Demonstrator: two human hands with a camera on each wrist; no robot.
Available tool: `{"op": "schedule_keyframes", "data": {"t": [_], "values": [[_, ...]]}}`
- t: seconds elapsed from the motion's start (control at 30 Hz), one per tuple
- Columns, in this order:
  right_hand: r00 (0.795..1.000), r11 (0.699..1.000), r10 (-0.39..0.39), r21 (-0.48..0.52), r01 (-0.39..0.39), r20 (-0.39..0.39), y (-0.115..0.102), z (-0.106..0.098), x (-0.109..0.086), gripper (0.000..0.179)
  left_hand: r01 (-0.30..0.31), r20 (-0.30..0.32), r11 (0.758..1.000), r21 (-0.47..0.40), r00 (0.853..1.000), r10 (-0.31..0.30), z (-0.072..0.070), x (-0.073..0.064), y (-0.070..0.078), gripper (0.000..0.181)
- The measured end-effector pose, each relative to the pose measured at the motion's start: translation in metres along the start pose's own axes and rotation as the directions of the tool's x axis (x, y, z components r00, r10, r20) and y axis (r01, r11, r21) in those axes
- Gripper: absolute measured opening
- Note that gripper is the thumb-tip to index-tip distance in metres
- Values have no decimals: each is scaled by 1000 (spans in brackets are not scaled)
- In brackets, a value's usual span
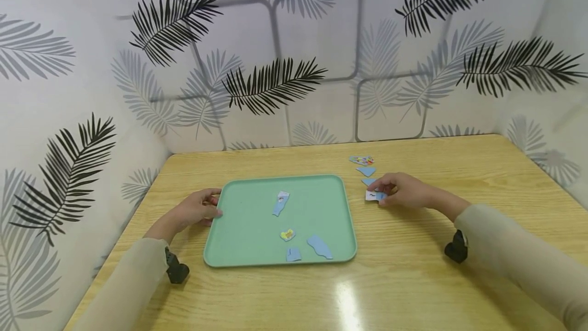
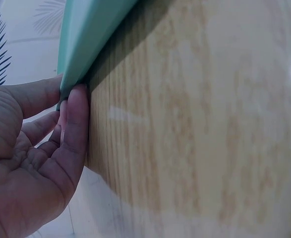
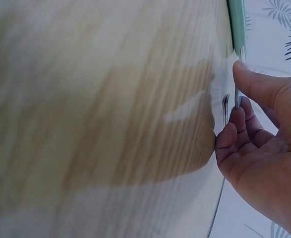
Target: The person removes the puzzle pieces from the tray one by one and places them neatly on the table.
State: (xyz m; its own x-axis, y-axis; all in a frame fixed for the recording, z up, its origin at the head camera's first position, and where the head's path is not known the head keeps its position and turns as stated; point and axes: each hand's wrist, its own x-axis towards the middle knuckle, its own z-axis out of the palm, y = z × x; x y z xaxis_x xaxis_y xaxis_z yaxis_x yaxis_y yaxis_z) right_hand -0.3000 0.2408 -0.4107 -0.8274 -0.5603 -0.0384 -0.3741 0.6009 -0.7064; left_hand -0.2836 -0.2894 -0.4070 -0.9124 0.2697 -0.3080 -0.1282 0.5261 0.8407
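Note:
My left hand (image 1: 195,209) grips the left rim of a green tray (image 1: 248,218), thumb on top and fingers beneath; the left wrist view shows the tray edge (image 2: 81,54) between them. To the right of the tray, my right hand (image 1: 406,191) pinches a white-and-blue puzzle piece (image 1: 372,195) between thumb and fingers. From the right wrist this piece (image 3: 237,91) appears edge-on, just off the table. On the tray lie a long blue piece with a white end (image 1: 281,204), a yellow-patterned piece (image 1: 288,235), a small blue piece (image 1: 293,255) and a curved blue piece (image 1: 320,247).
Beyond my right hand, a colourful piece (image 1: 363,160), a blue triangular piece (image 1: 366,171) and another blue piece (image 1: 368,181) form a column on the wooden table (image 1: 257,300). Leaf-patterned walls (image 1: 317,116) border the table at the back and sides.

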Motion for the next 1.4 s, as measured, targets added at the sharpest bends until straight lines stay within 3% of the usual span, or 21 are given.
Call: {"op": "schedule_keyframes", "data": {"t": [0.4, 0.87, 1.1, 1.4], "values": [[999, 1000, -22, 16, 21, 37, 1, -5, -2, 35, 2, -3, 1000, 4, 1000, -2, 2, -3, 3, 67], [1000, 1000, -5, 30, 4, 31, 2, -3, 0, 32, 2, -5, 1000, -3, 1000, -2, 1, -3, 2, 65], [999, 999, -43, 13, 43, 14, 2, -1, 1, 31, 2, -5, 1000, 5, 1000, -2, 1, -3, 4, 65], [1000, 1000, 14, 23, -14, 16, 2, -1, 2, 32, -1, -1, 1000, 4, 1000, 1, 1, -2, 3, 64]]}}
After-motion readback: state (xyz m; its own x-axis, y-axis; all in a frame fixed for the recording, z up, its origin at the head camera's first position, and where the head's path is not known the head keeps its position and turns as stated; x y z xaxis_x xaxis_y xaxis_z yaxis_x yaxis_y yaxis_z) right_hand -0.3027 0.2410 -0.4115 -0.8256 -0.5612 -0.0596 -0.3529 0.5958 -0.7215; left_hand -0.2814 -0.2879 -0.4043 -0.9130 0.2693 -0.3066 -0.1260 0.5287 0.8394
